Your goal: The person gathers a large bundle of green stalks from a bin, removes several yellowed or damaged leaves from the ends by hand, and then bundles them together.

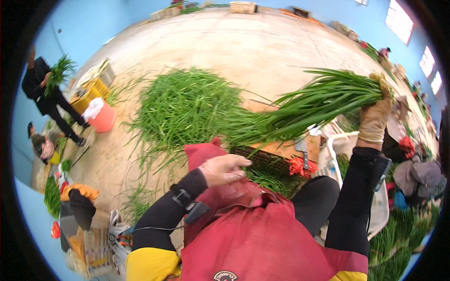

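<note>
Held up at the right, my right hand (pixel 376 112), in a tan glove, is closed around one end of a thick bunch of garlic chives (pixel 328 96). The long flat green leaves spread leftward over a wooden board (pixel 281 150). My left hand (pixel 225 169), in a thin, pale glove, hovers in front of my red apron (pixel 253 234). Its fingers point right, somewhat blurred, and nothing shows in them. A large loose heap of garlic chives (pixel 185 105) lies on the floor beyond the left hand. On the board rests a broad-bladed knife (pixel 302 149).
Red ties (pixel 302 167) hang by the board's near edge. A white plastic basket (pixel 333 157) stands beside my right arm. At the left are a red bucket (pixel 101 117), yellow crates (pixel 86 96) and a standing person (pixel 44 89) holding greens. More people and greens line the right wall.
</note>
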A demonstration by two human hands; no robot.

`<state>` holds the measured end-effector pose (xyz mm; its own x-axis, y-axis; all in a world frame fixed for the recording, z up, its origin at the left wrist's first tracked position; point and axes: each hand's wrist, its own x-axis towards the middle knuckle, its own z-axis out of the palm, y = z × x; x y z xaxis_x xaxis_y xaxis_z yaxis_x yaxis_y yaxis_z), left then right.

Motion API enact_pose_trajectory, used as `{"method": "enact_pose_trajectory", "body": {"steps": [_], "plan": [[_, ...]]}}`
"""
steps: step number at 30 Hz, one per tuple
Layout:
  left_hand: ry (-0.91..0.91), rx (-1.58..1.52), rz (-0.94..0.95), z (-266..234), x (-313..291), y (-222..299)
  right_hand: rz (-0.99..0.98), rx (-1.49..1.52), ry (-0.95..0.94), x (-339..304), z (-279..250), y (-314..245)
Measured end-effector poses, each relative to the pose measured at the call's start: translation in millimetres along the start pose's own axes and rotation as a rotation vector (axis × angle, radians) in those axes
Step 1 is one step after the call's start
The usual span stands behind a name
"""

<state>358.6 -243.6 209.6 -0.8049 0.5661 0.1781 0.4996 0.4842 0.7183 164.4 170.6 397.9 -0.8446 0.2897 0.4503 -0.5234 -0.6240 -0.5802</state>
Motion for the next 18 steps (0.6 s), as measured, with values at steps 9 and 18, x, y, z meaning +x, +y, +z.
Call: {"method": "enact_pose_trajectory", "body": {"steps": [9, 18], "plan": [[0.427, -0.546, -0.03, -56.1, 37.1, 46.3, -0.051, -0.054, 0.023, -18.7, -14.4, -20.1], [0.6, 0.031, 0.285, -79.9, 103.7, 106.7, 0.038, 0.15, -0.25, -50.1, 0.7, -21.3]]}}
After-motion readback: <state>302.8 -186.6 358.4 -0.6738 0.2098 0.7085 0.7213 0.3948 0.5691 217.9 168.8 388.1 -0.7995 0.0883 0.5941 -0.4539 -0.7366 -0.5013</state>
